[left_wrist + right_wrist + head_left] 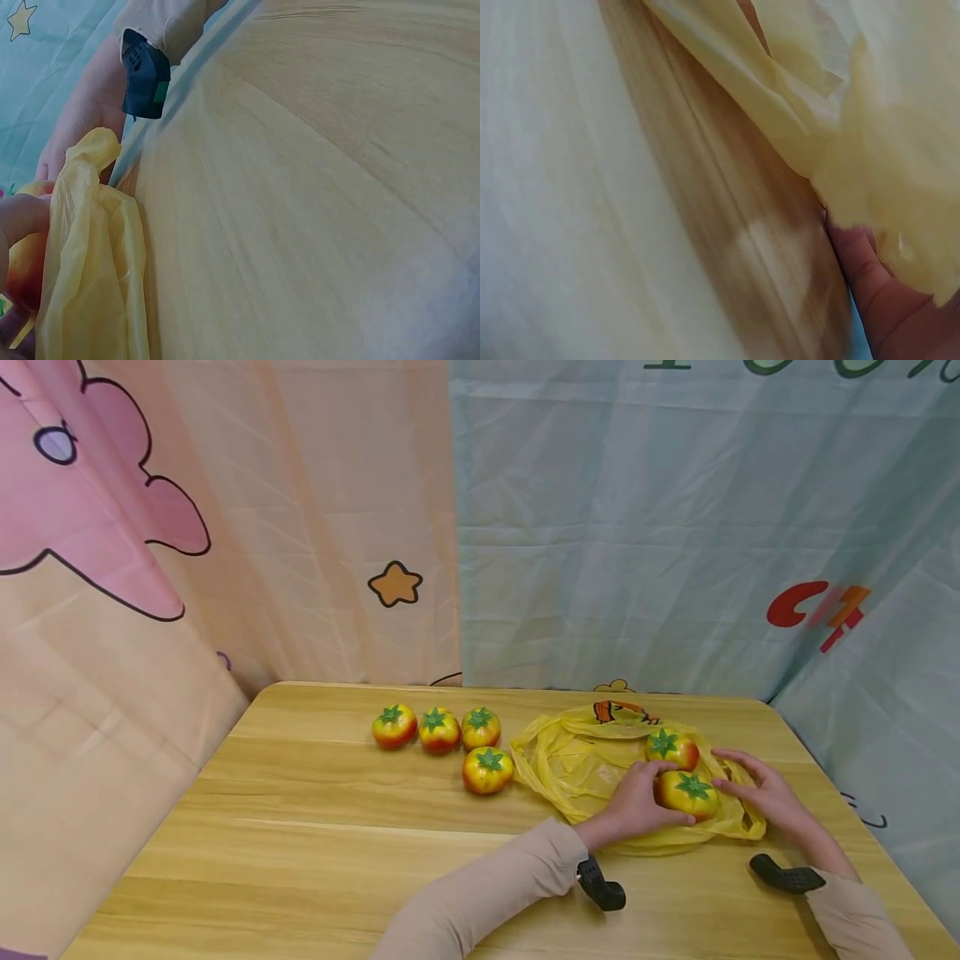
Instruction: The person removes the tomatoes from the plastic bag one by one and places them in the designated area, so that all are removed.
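Note:
A yellow plastic bag [558,760] lies spread and crumpled on the right of the table. On it is a yellow-red tomato [693,789] with a green star-shaped top, which my left hand [637,800] grips between thumb and fingers. A second tomato [678,745] sits just behind it on the bag. My right hand [772,797] is at the right of these, its fingers extended toward the held tomato and over the bag's edge. In the right wrist view, the bag's film [907,150] hides part of that hand [885,300].
Several more tomatoes stand left of the bag: a back row with a left one [393,727], a middle one [439,732] and a right one [481,729], plus a nearer one [487,772]. The wooden table [300,827] meets printed curtains [600,527] at its back.

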`<control>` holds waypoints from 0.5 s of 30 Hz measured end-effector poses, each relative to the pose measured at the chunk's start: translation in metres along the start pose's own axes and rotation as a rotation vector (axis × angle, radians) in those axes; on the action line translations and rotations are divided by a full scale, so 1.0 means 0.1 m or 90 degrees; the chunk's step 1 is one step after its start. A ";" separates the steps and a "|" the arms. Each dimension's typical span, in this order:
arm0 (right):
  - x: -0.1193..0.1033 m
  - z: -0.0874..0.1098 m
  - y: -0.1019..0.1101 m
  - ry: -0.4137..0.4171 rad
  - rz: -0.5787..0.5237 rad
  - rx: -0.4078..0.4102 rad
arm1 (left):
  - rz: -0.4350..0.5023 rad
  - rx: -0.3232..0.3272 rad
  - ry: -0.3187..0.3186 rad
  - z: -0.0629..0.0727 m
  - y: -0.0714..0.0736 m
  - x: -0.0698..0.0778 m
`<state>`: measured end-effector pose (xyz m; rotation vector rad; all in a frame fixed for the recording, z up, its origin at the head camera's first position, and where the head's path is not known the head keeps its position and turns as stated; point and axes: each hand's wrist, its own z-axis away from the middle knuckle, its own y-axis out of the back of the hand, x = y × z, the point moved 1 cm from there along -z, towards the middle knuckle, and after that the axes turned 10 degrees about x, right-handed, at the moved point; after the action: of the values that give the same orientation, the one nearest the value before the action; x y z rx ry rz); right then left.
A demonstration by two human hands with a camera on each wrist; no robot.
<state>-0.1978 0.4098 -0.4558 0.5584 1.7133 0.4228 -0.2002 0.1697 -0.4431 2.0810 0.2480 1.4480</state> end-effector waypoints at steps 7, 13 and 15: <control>0.02 0.00 0.00 0.000 -0.011 0.000 | 0.020 0.006 0.006 0.02 0.02 0.02; 0.02 0.00 0.00 0.001 -0.022 -0.002 | 0.042 0.017 0.002 0.05 0.09 0.06; 0.03 -0.01 0.00 0.005 -0.024 -0.002 | 0.049 0.024 -0.003 0.06 0.11 0.07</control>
<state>-0.1989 0.4112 -0.4578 0.5218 1.7282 0.4014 -0.1942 0.1621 -0.4332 2.1451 0.1966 1.4945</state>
